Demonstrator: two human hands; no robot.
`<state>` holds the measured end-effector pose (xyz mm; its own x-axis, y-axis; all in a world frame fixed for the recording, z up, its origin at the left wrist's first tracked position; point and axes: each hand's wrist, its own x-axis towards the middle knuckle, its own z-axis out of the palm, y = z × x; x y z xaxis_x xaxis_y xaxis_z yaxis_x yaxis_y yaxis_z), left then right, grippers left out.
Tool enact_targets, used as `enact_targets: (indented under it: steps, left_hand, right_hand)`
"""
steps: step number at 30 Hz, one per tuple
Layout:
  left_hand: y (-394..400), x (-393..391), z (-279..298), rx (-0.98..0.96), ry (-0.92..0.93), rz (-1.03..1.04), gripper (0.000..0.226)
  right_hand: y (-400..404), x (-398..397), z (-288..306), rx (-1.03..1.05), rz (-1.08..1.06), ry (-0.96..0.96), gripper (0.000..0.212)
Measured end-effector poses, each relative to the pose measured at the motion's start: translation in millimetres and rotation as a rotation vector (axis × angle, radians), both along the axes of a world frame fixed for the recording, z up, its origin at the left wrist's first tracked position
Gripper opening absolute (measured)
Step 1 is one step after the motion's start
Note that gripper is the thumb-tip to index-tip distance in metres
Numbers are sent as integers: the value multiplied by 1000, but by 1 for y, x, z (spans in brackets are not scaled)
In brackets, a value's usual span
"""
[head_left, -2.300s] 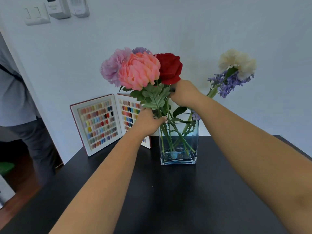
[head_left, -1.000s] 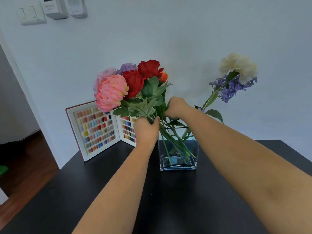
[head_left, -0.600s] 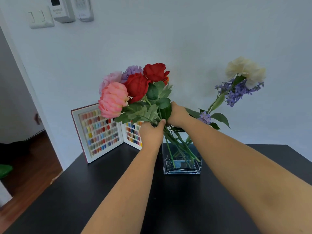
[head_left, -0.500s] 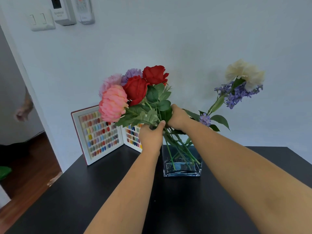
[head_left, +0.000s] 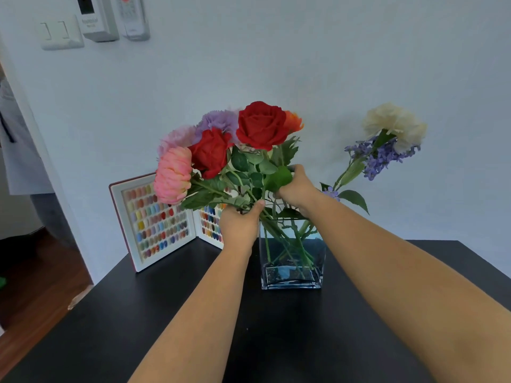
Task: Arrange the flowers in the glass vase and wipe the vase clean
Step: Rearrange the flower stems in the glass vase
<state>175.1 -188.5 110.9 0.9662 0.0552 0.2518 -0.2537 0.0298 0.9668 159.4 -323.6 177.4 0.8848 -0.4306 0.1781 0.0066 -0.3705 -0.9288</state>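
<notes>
Head view: I log the left hand (head_left: 240,225) clamped on the bunched stems (head_left: 250,201) above the glass vase (head_left: 292,255) on the tabletop (head_left: 276,341), likely steadying them. Right hand (head_left: 297,187) is closed among the leaves, apparently spreading blooms.

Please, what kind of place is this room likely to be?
Probably a nail salon or a similar small beauty shop, though I cannot be sure. A nail colour sample book stands open on the black table, and wall switches show an indoor room.
</notes>
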Motion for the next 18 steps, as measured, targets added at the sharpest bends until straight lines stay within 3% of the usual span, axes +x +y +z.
enact_targets:
  steps: [7,9,18]
  left_hand:
    - [-4,-10,1,94,-135,-32,22]
    - [-8,-17,-3,122,-175,-25,31]
    - [2,-6,15,202,-144,24,24]
  right_hand:
    - [-7,-19,14,-94,-128,-86,63]
    - [-12,-32,18,-160,-155,-102,60]
    - [-20,-63,33,-373,-128,-117,56]
